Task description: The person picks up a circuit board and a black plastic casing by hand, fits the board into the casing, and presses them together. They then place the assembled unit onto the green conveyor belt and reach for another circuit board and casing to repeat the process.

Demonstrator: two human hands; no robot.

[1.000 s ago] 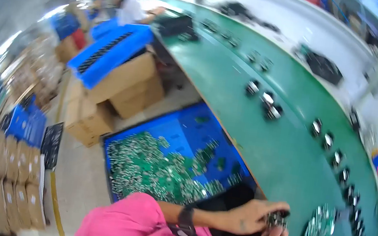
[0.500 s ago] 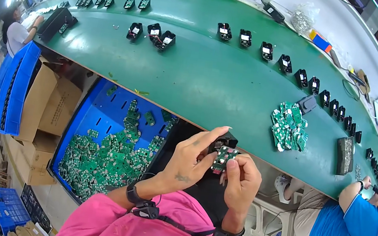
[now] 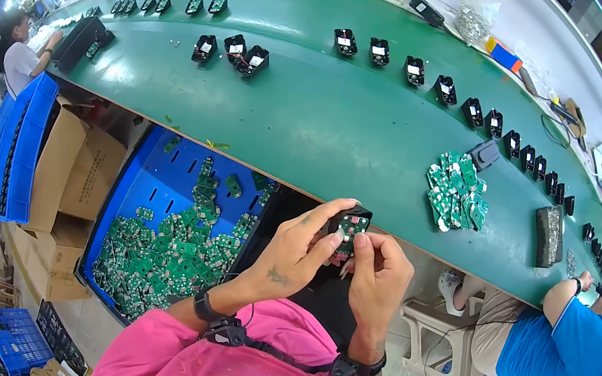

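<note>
At the near edge of the bench, my left hand (image 3: 290, 247) is closed around a small black plastic housing (image 3: 345, 213). A green circuit board (image 3: 353, 231) with white and reddish parts lies over the housing's open face. The thumb and fingers of my right hand (image 3: 381, 276) pinch the board at its right side, while my left thumb touches its left side. Much of the housing is hidden by the board and my fingers, so how deep the board sits cannot be told.
On the green bench (image 3: 291, 120) lie a heap of circuit boards (image 3: 457, 194), a dark block (image 3: 547, 236) and rows of black housings (image 3: 414, 70). A blue bin (image 3: 160, 176) below left holds many boards. A co-worker in blue (image 3: 557, 347) sits at right; another person (image 3: 22, 57) is far left.
The circuit board has moved up and now lies more squarely over the housing. My right hand has come closer to my left. The view has shifted slightly.
</note>
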